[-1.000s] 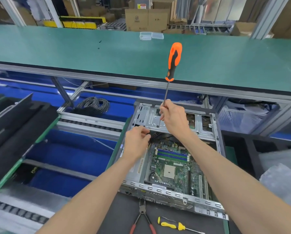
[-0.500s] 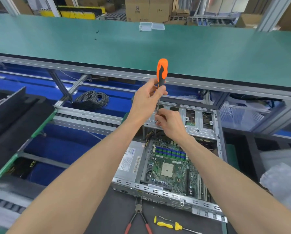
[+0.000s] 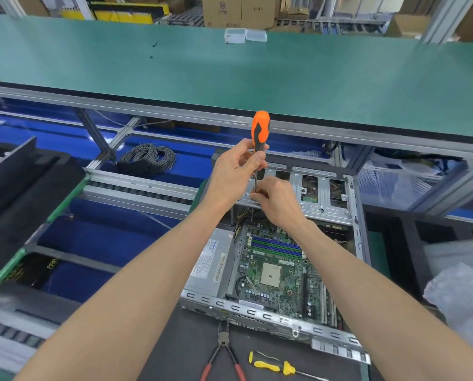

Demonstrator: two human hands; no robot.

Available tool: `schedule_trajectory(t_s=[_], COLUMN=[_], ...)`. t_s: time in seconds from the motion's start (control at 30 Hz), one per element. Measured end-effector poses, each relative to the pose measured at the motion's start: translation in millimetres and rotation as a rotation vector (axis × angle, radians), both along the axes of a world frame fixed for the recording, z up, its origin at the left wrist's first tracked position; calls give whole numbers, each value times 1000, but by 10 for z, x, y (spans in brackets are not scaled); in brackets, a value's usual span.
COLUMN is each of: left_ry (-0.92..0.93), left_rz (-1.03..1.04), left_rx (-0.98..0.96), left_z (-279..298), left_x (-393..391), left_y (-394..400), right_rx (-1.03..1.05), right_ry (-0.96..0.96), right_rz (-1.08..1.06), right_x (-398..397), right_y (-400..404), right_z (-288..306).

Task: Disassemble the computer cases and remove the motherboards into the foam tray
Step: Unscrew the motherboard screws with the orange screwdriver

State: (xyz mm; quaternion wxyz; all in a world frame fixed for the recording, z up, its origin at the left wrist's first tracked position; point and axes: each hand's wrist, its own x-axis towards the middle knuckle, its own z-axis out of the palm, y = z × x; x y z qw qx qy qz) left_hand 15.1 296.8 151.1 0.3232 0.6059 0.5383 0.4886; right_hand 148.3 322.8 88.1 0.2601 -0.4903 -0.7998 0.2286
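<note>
An open grey computer case [image 3: 323, 193] lies in front of me with a green motherboard [image 3: 274, 273] inside it. A long screwdriver with an orange and black handle [image 3: 260, 127] stands upright over the case's drive bracket. My left hand [image 3: 232, 171] grips the lower end of the handle. Just below, my right hand [image 3: 279, 199] pinches the metal shaft, whose tip is hidden under the bracket. Black foam trays lie at the left [image 3: 18, 193] and at the right [image 3: 411, 243].
Red-handled pliers [image 3: 224, 356] and a small yellow screwdriver [image 3: 274, 367] lie on the dark mat near me. A coil of black cable [image 3: 147, 158] sits on the blue conveyor. A green bench [image 3: 230, 78] runs above the case, with clear plastic boxes [image 3: 243, 34] on it. Bubble wrap [image 3: 460, 295] lies far right.
The screwdriver has come down from high above the case. My left hand rose from inside the case and took the handle, while my right hand stayed pinched on the shaft.
</note>
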Motion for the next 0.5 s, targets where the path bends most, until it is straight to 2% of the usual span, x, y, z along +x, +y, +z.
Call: schedule_trajectory(t_s=[0.5], left_ry=[23], left_rz=[-14], left_rx=[-24], left_z=[8], left_x=[-17], left_y=[-24], right_rx=[32], right_ry=[-16], right_rz=[-6], right_x=[-21], right_y=[23], right_z=[-27])
